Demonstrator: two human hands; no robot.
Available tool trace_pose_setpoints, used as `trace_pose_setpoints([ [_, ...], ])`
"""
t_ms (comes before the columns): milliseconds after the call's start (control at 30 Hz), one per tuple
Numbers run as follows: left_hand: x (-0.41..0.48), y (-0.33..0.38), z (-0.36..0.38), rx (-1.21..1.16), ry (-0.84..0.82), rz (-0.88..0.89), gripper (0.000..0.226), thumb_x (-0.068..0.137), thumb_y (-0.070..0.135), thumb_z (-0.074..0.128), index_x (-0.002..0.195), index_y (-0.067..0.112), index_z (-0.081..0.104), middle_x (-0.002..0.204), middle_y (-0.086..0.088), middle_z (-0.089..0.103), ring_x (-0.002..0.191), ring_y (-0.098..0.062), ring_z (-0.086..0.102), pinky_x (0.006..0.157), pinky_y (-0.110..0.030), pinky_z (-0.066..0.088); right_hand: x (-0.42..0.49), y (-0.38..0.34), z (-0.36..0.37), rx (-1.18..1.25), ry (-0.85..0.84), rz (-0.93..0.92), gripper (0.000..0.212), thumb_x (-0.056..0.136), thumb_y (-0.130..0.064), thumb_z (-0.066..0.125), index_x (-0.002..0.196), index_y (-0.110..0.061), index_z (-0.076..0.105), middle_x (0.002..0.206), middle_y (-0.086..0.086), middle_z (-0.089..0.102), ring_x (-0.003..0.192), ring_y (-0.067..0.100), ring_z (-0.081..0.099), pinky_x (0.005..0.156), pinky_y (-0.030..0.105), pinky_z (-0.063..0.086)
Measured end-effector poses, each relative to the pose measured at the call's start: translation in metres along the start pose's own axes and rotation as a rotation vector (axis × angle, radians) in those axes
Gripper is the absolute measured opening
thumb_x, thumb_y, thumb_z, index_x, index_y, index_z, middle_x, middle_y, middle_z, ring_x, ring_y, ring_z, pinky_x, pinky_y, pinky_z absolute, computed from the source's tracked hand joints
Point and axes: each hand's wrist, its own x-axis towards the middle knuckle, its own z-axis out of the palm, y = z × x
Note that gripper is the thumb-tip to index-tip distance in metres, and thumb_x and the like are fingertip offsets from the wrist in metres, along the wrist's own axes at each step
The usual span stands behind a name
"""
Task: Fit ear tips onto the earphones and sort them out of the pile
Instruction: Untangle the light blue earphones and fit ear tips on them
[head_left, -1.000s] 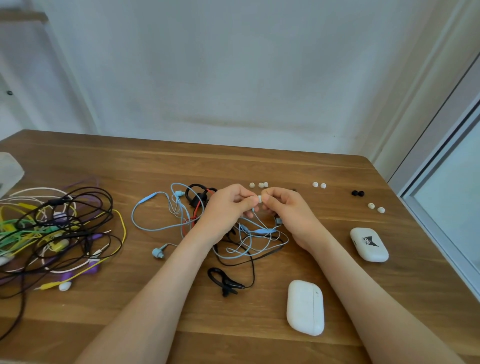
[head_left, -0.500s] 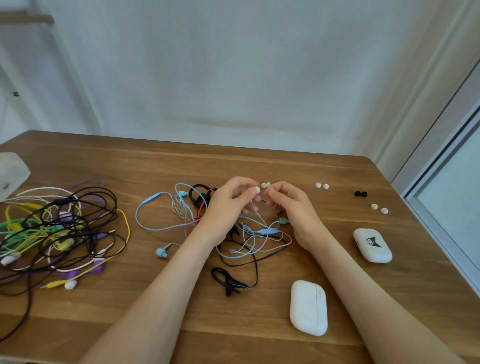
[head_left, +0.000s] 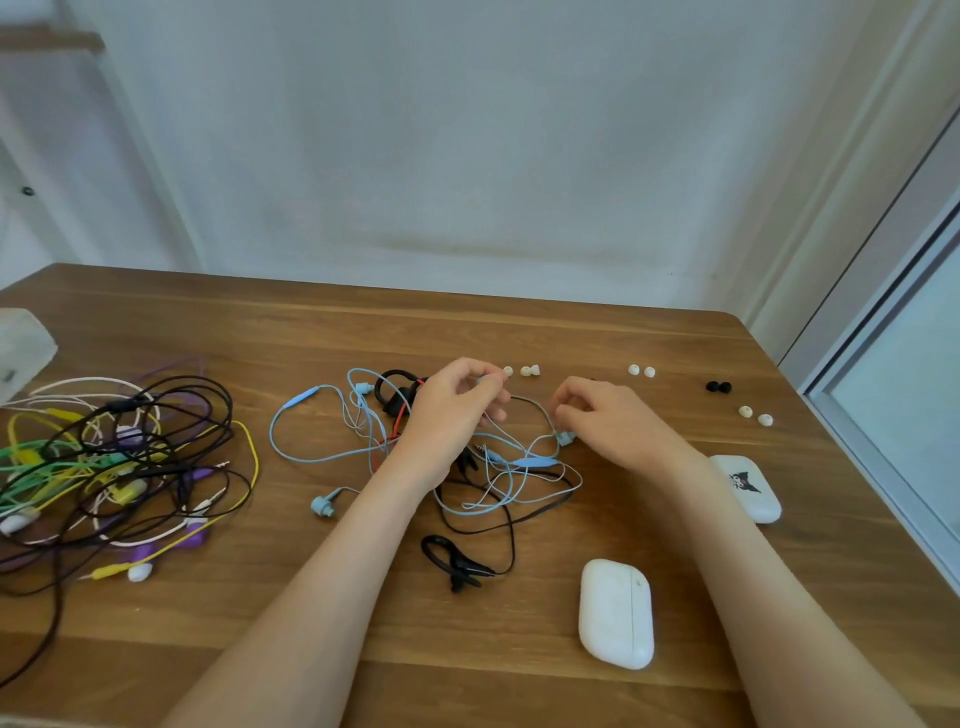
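Observation:
My left hand (head_left: 452, 405) pinches a light blue earbud (head_left: 485, 379) with a white tip, held just above the table beside loose white ear tips (head_left: 530, 370). My right hand (head_left: 608, 423) is lower and to the right, its curled fingertips on the second light blue earbud (head_left: 565, 438) of the same cable. The blue cable (head_left: 498, 457) lies tangled between my wrists with black and red earphones (head_left: 395, 405). Another blue earbud (head_left: 322, 505) lies to the left. A black ear-hook earpiece (head_left: 457, 564) lies near my left forearm.
A pile of yellow, green, purple, black and white earphones (head_left: 119, 467) covers the table's left side. More white tips (head_left: 641, 370), (head_left: 756, 415) and black tips (head_left: 718, 386) lie at the back right. Two white charging cases (head_left: 615, 613), (head_left: 748, 488) stand front right.
My hands have parted. The left one keeps the tipped earbud and has moved slightly back; the right one has let go and dropped right onto the second blue earbud.

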Motion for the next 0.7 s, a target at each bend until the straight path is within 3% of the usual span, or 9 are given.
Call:
trace_pose_setpoints([
  [67,0.000,0.000,0.000,0.013,0.000,0.010,0.017,0.098,0.013,0.048,0.095,0.016,0.065,0.081,0.001,0.068,0.062,-0.005,0.061,0.059,-0.016,0.048,-0.003,-0.001,-0.007,0.074,-0.069,0.040,0.021,0.091,-0.010,0.044,0.097,-0.021,0.062,0.087,-0.007,0.058,0.074,0.009,0.054,0.063,0.022,0.042],
  [167,0.000,-0.002,0.001,0.043,-0.024,0.039,0.019,0.098,0.012,0.047,0.094,0.018,0.064,0.083,0.001,0.068,0.065,-0.005,0.062,0.060,-0.016,0.048,-0.007,-0.001,-0.012,-0.100,-0.176,-0.028,0.015,0.092,-0.012,0.052,0.100,-0.020,0.061,0.092,-0.010,0.052,0.082,0.006,0.052,0.065,0.010,0.038],
  [300,0.002,-0.001,0.002,0.029,0.021,0.019,0.024,0.098,0.009,0.042,0.091,0.018,0.062,0.090,0.002,0.067,0.070,-0.007,0.063,0.066,-0.021,0.047,-0.003,0.001,-0.001,-0.041,-0.033,-0.087,0.005,0.093,-0.020,0.060,0.096,-0.023,0.059,0.091,-0.008,0.056,0.080,0.006,0.052,0.063,0.011,0.037],
  [467,0.000,-0.001,0.003,0.206,-0.090,0.009,0.031,0.099,0.015,0.034,0.097,0.024,0.064,0.085,0.011,0.063,0.066,-0.006,0.054,0.066,-0.020,0.044,0.005,-0.008,0.020,0.253,0.252,-0.237,0.017,0.091,-0.012,0.061,0.091,-0.029,0.058,0.083,-0.011,0.059,0.075,0.001,0.052,0.068,0.009,0.041],
  [567,0.001,-0.002,0.004,0.242,-0.122,-0.013,0.027,0.101,0.028,0.036,0.099,0.021,0.062,0.081,0.001,0.059,0.067,-0.013,0.049,0.071,-0.031,0.042,0.009,-0.012,0.030,0.276,0.260,-0.281,0.018,0.090,-0.008,0.061,0.094,-0.025,0.058,0.084,-0.010,0.060,0.078,0.002,0.054,0.070,0.009,0.041],
  [700,0.002,-0.003,0.002,0.300,-0.121,0.019,0.025,0.101,0.036,0.042,0.104,0.020,0.060,0.086,0.006,0.060,0.075,-0.008,0.052,0.068,-0.024,0.040,0.012,-0.015,0.037,0.298,0.228,-0.379,0.022,0.090,-0.004,0.060,0.100,-0.023,0.058,0.088,-0.007,0.064,0.084,0.002,0.057,0.074,0.009,0.042],
])
